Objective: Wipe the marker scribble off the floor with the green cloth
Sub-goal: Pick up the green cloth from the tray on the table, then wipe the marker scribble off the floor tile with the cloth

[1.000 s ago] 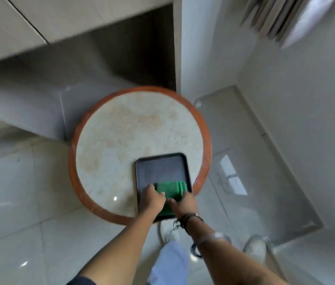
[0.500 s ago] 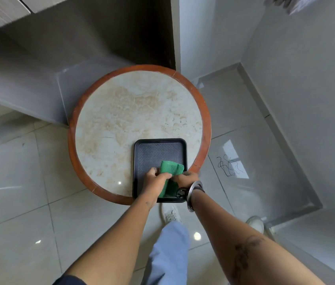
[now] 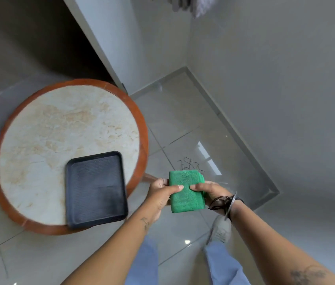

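A folded green cloth (image 3: 185, 195) hangs in the air to the right of the round table, held flat between both hands. My left hand (image 3: 160, 194) grips its left edge with the thumb on top. My right hand (image 3: 209, 192) grips its right edge; bracelets circle that wrist. The black marker scribble (image 3: 190, 163) lies on the glossy floor tile just beyond the cloth, near a bright window reflection. The cloth's top edge hides the scribble's near part.
A round marble table (image 3: 59, 128) with an orange rim stands at left, bearing a black tray (image 3: 95, 190) with nothing in it. Grey walls meet in a corner at right, with a skirting (image 3: 234, 128) along the floor. My shoe (image 3: 221, 229) is below the cloth.
Both hands lifted the green cloth out of the black tray and carried it right, off the table and over the floor. The view swung right toward the scribble.
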Motion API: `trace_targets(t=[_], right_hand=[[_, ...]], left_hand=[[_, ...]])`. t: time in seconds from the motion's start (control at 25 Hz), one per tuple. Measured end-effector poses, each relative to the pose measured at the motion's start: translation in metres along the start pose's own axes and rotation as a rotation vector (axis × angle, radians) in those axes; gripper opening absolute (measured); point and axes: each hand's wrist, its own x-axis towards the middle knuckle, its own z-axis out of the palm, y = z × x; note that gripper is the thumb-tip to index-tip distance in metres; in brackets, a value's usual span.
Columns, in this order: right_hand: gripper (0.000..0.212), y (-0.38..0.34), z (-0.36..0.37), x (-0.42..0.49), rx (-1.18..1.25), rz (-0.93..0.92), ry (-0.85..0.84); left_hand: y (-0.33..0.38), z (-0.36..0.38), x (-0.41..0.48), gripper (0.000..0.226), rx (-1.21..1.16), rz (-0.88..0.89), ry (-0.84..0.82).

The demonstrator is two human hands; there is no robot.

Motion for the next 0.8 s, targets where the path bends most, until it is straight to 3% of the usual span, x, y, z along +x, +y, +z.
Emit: trace_targets(t=[0.08, 0.16, 0.28, 0.36, 0.44, 0.56, 0.6, 0.68, 0.8], right_hand=[[0.037, 0.015, -0.043, 0.028, -0.082, 0.0, 0.189], [0.029, 0.025, -0.086, 0.071, -0.322, 0.004, 0.461], [0.019, 0.04, -0.144, 0.157, -0.983, -0.045, 0.836], [0.016, 0.059, -0.174, 0.227, -1.264, -0.143, 0.987], [0.022, 0.088, -0.193, 0.299, -1.444, -0.216, 0.94], [0.038, 0.164, -0.203, 0.372, -1.72, -0.172, 0.551], [0.053, 0.198, -0.203, 0.382, -1.743, -0.14, 0.475], [0.089, 0.24, -0.201, 0.387, -1.703, -0.168, 0.523], [0.097, 0.238, -0.21, 0.402, -1.617, -0.259, 0.649]], left_hand=[[-0.032, 0.023, 0.043, 0.02, 0.069, -0.013, 0.056], [-0.062, 0.031, 0.097, 0.028, 0.227, 0.03, 0.145], [-0.105, 0.014, 0.195, 0.054, 0.911, 0.186, 0.206], [-0.128, 0.001, 0.262, 0.075, 1.354, 0.297, 0.19], [-0.149, -0.002, 0.336, 0.099, 1.541, 0.329, 0.157], [-0.178, -0.001, 0.424, 0.125, 1.665, 0.282, 0.126], [-0.19, 0.0, 0.446, 0.13, 1.71, 0.253, 0.125], [-0.21, -0.001, 0.47, 0.139, 1.755, 0.2, 0.174], [-0.237, -0.001, 0.484, 0.152, 1.81, 0.134, 0.208]])
